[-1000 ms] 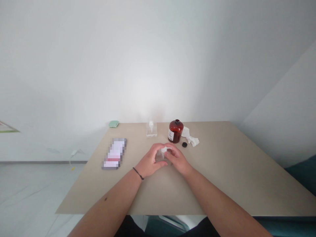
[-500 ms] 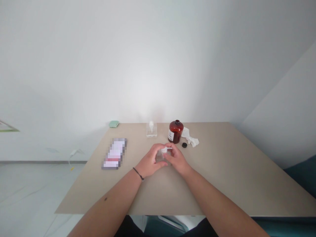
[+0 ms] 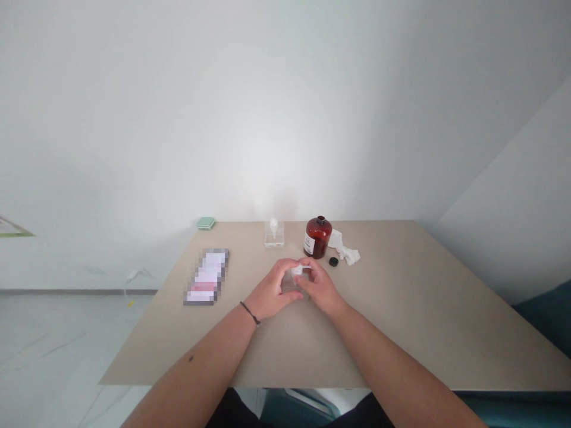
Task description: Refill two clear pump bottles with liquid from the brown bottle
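Observation:
A clear square pump bottle (image 3: 291, 284) with a white pump head (image 3: 297, 270) stands on the table between my hands. My left hand (image 3: 274, 289) wraps round the bottle's left side, thumb along the near face. At the top, my right hand (image 3: 320, 286) grips the pump head, its fingers by the white spout. Parts of the bottle are hidden behind my fingers. Just beyond, a brown bottle (image 3: 318, 233) with a white label stands uncapped, and a black cap (image 3: 333, 261) lies beside it.
A second clear pump bottle (image 3: 274, 238) stands near the wall. Crumpled white tissue (image 3: 349, 255) lies right of the brown bottle. A blurred phone (image 3: 207, 277) rests at the left, and a small green case (image 3: 206, 223) sits in the far left corner of the table (image 3: 401, 315).
The right thumb and the pump head have shifted very slightly. Both hands stay at the clear bottle, and the other things lie where they were.

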A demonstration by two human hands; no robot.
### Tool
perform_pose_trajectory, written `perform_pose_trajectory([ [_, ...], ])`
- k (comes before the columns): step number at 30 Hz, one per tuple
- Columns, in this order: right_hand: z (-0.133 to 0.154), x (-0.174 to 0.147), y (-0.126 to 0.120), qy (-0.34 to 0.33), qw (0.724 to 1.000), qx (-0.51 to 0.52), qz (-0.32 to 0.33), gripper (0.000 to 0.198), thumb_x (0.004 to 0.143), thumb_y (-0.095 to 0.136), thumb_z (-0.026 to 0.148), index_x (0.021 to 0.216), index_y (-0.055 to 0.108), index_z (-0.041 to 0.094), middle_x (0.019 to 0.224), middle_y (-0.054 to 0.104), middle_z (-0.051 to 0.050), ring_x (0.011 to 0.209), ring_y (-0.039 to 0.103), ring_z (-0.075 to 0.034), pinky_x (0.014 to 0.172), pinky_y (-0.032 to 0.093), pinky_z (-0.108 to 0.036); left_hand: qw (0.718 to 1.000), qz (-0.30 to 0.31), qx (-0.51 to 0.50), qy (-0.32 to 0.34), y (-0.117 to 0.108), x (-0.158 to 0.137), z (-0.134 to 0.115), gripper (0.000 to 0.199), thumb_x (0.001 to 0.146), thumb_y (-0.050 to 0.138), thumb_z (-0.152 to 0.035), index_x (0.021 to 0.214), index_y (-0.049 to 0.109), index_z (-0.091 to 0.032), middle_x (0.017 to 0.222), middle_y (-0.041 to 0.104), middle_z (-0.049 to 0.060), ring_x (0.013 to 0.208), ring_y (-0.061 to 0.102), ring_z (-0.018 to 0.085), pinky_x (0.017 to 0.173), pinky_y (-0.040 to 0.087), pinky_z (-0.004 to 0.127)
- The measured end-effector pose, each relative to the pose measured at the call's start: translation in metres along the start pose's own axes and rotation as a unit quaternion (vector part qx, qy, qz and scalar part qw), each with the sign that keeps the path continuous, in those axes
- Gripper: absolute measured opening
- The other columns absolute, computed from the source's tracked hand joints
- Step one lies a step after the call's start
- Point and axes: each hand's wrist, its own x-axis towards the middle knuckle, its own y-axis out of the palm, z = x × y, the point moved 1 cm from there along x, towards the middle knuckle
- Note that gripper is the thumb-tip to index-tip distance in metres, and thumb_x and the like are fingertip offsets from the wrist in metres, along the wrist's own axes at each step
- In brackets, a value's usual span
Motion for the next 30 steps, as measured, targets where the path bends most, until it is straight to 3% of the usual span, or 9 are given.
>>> perform_pose_trajectory([
  [6, 0.0069, -0.0006, -0.0024, -0.054, 0.998, -0.021, 0.011, 0.032, 0.084, 0.065, 0.052, 0.101, 0.066, 0.025, 0.106, 0.061, -0.005, 0.104, 0.058, -0.025, 0.093, 0.046, -0.041, 1.0, 0.002, 0.006, 0.004, 0.0, -0.0002, 0.0008, 0.064, 0.079, 0.076, -0.021, 0.135, 0.043, -0.027, 0.135, 0.05, 0.011, 0.128, 0.05, 0.028, 0.112, 0.039, 0.049],
  [12, 0.0008, -0.0005, 0.001, 0.0, 1.0, 0.01, 0.001, 0.04, 0.077, 0.074, 0.049, 0.104, 0.058, 0.025, 0.099, 0.062, -0.003, 0.093, 0.06, -0.023, 0.087, 0.049, -0.039, 1.0, 0.0, -0.003, 0.0, 0.0004, -0.0003, 0.0, 0.064, 0.079, 0.076, -0.023, 0.135, 0.044, -0.027, 0.134, 0.05, 0.011, 0.128, 0.051, 0.028, 0.111, 0.04, 0.048],
  [18, 0.007, -0.0001, -0.0015, -0.055, 0.998, -0.023, 0.011, 0.033, 0.085, 0.064, 0.053, 0.099, 0.066, 0.023, 0.104, 0.061, -0.005, 0.101, 0.058, -0.023, 0.091, 0.046, -0.039, 1.0, 0.002, 0.012, 0.004, 0.0003, 0.0006, 0.0012, 0.064, 0.079, 0.075, -0.021, 0.134, 0.042, -0.027, 0.134, 0.05, 0.01, 0.127, 0.05, 0.027, 0.112, 0.039, 0.047],
  [25, 0.0026, -0.0013, 0.0007, -0.002, 1.0, 0.019, 0.006, 0.042, 0.077, 0.074, 0.051, 0.104, 0.058, 0.024, 0.098, 0.062, -0.003, 0.092, 0.06, -0.022, 0.085, 0.048, -0.038, 1.0, 0.005, 0.007, 0.002, 0.0002, 0.0005, -0.0011, 0.063, 0.08, 0.075, -0.021, 0.134, 0.042, -0.026, 0.134, 0.05, 0.011, 0.128, 0.05, 0.028, 0.111, 0.04, 0.047],
  [30, 0.0063, -0.0013, -0.0016, -0.043, 0.999, -0.016, 0.01, 0.034, 0.085, 0.065, 0.054, 0.1, 0.064, 0.023, 0.104, 0.061, -0.005, 0.1, 0.058, -0.023, 0.091, 0.046, -0.038, 1.0, 0.005, 0.013, 0.003, 0.0002, 0.0, 0.0006, 0.064, 0.08, 0.075, -0.021, 0.135, 0.042, -0.027, 0.135, 0.05, 0.01, 0.128, 0.05, 0.028, 0.111, 0.039, 0.048],
])
